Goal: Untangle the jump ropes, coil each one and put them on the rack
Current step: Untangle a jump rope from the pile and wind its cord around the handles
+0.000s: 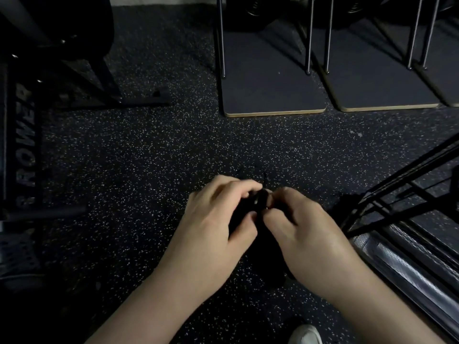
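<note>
Both of my hands meet low in the middle of the head view over the speckled black floor. My left hand (218,214) grips a black jump rope handle (259,201), its fingers curled over the top. My right hand (298,219) pinches the same dark bundle from the right. A thin black loop of jump rope (250,171) shows on the floor just beyond my fingers. More black cord hangs below my hands, hard to tell from the dark floor. A black metal rack (397,194) stands at the right, close to my right hand.
A rower frame (27,145) stands at the left. Grey platforms (273,95) with thin metal legs sit at the back right. A ribbed metal rail (409,276) runs along the lower right. A white shoe tip (306,335) shows at the bottom.
</note>
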The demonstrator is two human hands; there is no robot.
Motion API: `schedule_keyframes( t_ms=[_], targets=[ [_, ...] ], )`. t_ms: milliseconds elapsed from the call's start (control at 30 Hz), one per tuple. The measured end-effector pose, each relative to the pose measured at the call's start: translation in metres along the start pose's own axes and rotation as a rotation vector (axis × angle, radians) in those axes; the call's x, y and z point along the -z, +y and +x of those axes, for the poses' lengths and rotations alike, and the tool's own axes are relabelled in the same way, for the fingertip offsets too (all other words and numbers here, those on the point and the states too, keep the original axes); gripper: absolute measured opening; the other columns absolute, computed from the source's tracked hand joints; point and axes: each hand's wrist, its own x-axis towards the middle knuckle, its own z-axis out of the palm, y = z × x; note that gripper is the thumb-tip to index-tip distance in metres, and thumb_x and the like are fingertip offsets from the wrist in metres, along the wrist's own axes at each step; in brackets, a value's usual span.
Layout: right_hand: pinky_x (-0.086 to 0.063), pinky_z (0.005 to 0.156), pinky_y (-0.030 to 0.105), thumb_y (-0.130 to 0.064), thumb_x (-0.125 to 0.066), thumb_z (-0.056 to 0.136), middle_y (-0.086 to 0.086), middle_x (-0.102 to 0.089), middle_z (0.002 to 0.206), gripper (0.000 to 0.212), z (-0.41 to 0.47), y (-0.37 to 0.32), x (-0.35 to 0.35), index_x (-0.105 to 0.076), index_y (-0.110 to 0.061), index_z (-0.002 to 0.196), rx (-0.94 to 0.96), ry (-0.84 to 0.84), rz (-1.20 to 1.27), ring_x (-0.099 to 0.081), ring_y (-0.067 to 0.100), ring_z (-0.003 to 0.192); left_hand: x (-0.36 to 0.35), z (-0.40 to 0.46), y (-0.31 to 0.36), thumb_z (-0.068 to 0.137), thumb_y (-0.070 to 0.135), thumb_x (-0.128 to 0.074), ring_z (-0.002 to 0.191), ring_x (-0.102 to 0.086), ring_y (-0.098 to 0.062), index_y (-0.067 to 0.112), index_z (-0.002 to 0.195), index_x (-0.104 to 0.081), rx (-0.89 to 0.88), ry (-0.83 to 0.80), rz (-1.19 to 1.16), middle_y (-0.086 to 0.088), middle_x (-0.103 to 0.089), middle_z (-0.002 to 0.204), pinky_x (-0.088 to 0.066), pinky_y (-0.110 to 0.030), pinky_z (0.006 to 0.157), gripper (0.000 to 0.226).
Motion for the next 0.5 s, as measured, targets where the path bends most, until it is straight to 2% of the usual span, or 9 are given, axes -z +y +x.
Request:
schedule_keyframes(
  t_ms=[67, 133, 233, 300, 367, 433, 500],
  targets=[
    [-0.039, 0.040, 0.030, -0.037, -0.050, 0.088, -0.005, -0.056, 0.054, 0.017, 0.000, -0.001, -0.001, -0.060, -0.024, 0.091, -0.002, -0.004, 0.017, -0.047, 0.010, 0.044, -0.002, -0.001, 0.002, 0.095, 0.037, -0.048, 0.116, -0.048, -0.002, 0.038, 0.128, -0.059, -0.049, 0.070, 0.049, 0.024, -0.051, 0.122, -0.047, -0.025, 0.094, 0.035],
    [-0.034, 0.038, 0.027, -0.033, -0.049, 0.088, -0.008, -0.050, 0.050, 0.016, 0.000, -0.001, -0.001, -0.060, -0.023, 0.091, 0.003, -0.001, 0.051, -0.042, 0.011, 0.043, -0.002, 0.001, -0.001, 0.094, 0.030, -0.051, 0.115, -0.054, -0.011, 0.026, 0.123, -0.068, -0.054, 0.123, 0.008, 0.015, -0.053, 0.122, -0.049, -0.029, 0.095, 0.033],
    [-0.030, 0.038, 0.028, -0.025, -0.052, 0.091, -0.008, -0.047, 0.052, 0.011, -0.001, -0.002, 0.000, -0.063, -0.023, 0.087, -0.004, 0.044, 0.155, -0.039, 0.013, 0.045, 0.007, 0.006, -0.009, 0.095, 0.020, -0.058, 0.122, -0.056, -0.019, 0.020, 0.116, -0.076, -0.076, 0.150, -0.037, 0.009, -0.053, 0.134, -0.041, -0.021, 0.106, 0.027],
    [-0.031, 0.042, 0.030, -0.026, -0.055, 0.089, -0.006, -0.048, 0.055, 0.009, -0.002, -0.003, -0.001, -0.063, -0.026, 0.084, -0.010, 0.074, 0.219, -0.039, 0.016, 0.048, 0.013, 0.006, -0.009, 0.095, 0.022, -0.061, 0.139, -0.045, -0.013, 0.026, 0.117, -0.076, -0.066, 0.118, -0.067, 0.012, -0.047, 0.149, -0.030, -0.015, 0.115, 0.027],
    [-0.033, 0.046, 0.034, -0.025, -0.059, 0.088, -0.002, -0.050, 0.057, 0.004, 0.000, -0.003, -0.001, -0.062, -0.024, 0.084, -0.011, 0.105, 0.292, -0.041, 0.018, 0.051, 0.012, 0.004, -0.003, 0.099, 0.029, -0.061, 0.150, -0.027, -0.002, 0.034, 0.127, -0.070, -0.005, 0.089, -0.169, 0.021, -0.034, 0.160, -0.022, -0.015, 0.121, 0.030],
    [-0.034, 0.047, 0.033, -0.021, -0.063, 0.090, 0.001, -0.051, 0.059, 0.005, 0.002, -0.003, 0.000, -0.060, -0.021, 0.086, -0.003, 0.130, 0.339, -0.042, 0.020, 0.052, 0.008, 0.002, 0.000, 0.097, 0.040, -0.059, 0.148, -0.026, 0.009, 0.042, 0.137, -0.059, 0.112, 0.173, -0.371, 0.029, -0.031, 0.160, -0.029, -0.022, 0.121, 0.040],
    [-0.038, 0.042, 0.027, -0.017, -0.068, 0.092, -0.004, -0.057, 0.059, 0.011, 0.002, -0.005, 0.001, -0.058, -0.021, 0.089, 0.020, 0.143, 0.356, -0.047, 0.017, 0.047, 0.006, 0.005, 0.001, 0.086, 0.058, -0.059, 0.140, -0.038, 0.012, 0.055, 0.135, -0.051, 0.347, 0.246, -0.649, 0.032, -0.042, 0.151, -0.037, -0.034, 0.118, 0.051]
  ],
)
